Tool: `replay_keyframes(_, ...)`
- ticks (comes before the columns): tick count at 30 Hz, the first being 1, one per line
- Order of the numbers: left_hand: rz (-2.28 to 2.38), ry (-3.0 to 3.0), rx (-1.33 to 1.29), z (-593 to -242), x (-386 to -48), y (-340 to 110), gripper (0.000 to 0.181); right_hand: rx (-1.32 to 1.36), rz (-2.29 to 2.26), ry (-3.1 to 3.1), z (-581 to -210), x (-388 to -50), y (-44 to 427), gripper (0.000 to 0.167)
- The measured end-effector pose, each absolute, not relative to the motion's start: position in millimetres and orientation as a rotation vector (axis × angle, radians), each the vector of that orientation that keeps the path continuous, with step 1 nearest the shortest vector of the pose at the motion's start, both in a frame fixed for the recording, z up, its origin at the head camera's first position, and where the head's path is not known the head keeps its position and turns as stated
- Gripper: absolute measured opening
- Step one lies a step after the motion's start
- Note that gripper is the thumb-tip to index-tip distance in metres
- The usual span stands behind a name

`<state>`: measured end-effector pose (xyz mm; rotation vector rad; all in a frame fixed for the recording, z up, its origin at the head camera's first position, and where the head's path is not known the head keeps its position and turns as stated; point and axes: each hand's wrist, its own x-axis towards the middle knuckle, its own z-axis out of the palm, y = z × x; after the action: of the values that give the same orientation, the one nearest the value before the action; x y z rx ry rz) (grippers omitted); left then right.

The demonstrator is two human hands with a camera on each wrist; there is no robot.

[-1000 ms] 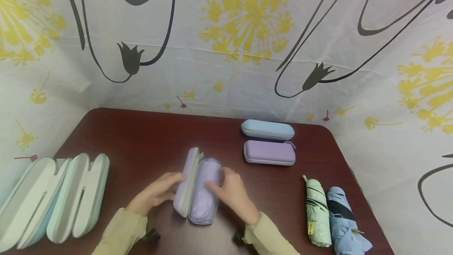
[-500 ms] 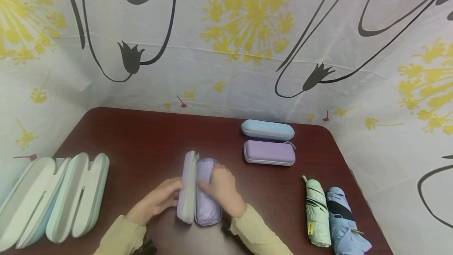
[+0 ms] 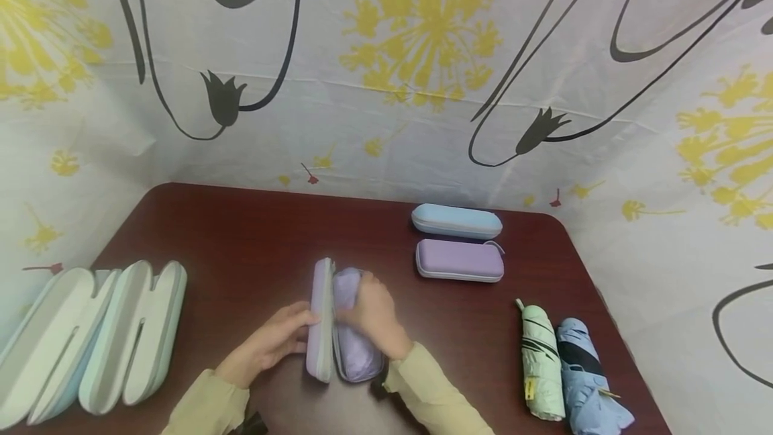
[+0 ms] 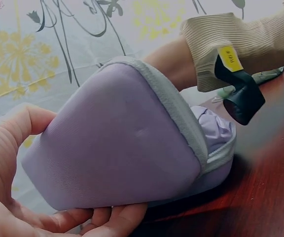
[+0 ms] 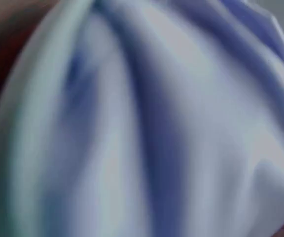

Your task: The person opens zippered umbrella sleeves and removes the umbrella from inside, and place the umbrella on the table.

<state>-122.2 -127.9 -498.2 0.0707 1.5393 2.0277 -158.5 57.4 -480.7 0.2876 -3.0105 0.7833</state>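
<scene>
In the head view, an unzipped purple umbrella case (image 3: 320, 327) stands mid-table with its lid raised on the left. My left hand (image 3: 274, 341) holds that lid; in the left wrist view the thumb is on one side of the lid (image 4: 112, 143) and the fingers are beneath it. A folded lilac umbrella (image 3: 360, 358) lies in the case's right half, and my right hand (image 3: 377, 314) grips it from above. Some of those fingers are hidden behind the umbrella. The right wrist view is filled by blurred folds of umbrella fabric (image 5: 206, 123).
Two open pale cases (image 3: 135, 341) lie at the left. A closed blue case (image 3: 457, 221) and a closed purple case (image 3: 460, 260) sit at the back right. A green folded umbrella (image 3: 541, 361) and a blue folded umbrella (image 3: 588, 374) lie along the dark red table's right side.
My right hand has moved left over the umbrella and closed round it. The case has turned more upright in view and shifted slightly right, with the left hand keeping hold of its lid.
</scene>
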Motion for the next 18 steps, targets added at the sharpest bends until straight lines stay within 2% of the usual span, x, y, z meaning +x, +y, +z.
replay_keyframes(5, 2.047, 1.551, 0.040, -497, -120, -123, 0.054, 0.242, 1.095, -3.037, -478, -163, 66, 0.076)
replay_keyframes(8, 2.040, 1.570, 0.033, -495, -120, -120, 0.055, 0.213, 1.236, -3.030, -474, -164, 72, 0.074)
replay_keyframes(18, 1.998, 1.686, -0.032, -490, -123, -124, 0.059, 0.206, 1.325, -2.960, -453, -169, 96, 0.071)
